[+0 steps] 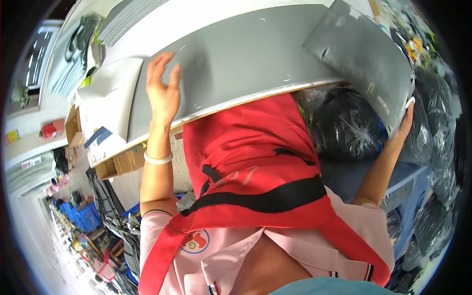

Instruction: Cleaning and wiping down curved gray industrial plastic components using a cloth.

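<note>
Fingers of the right hand (404, 123) are curled around the near edge of a grey sheet (361, 59) on the table's (236, 64) right; the left hand (163, 91) is spread open, touching nothing. Thin and floppy, it is best held by its edges.

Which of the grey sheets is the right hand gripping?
The dark grey sheet at the table's right end, tilted; the right hand grips its lower corner. The others lie flat.

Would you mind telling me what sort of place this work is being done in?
Probably a garment or packing workshop: a long grey worktable, stacks of grey sheets, shiny black plastic-wrapped bundles and open brown cardboard boxes. The right hand grips a grey flat sheet.
</note>
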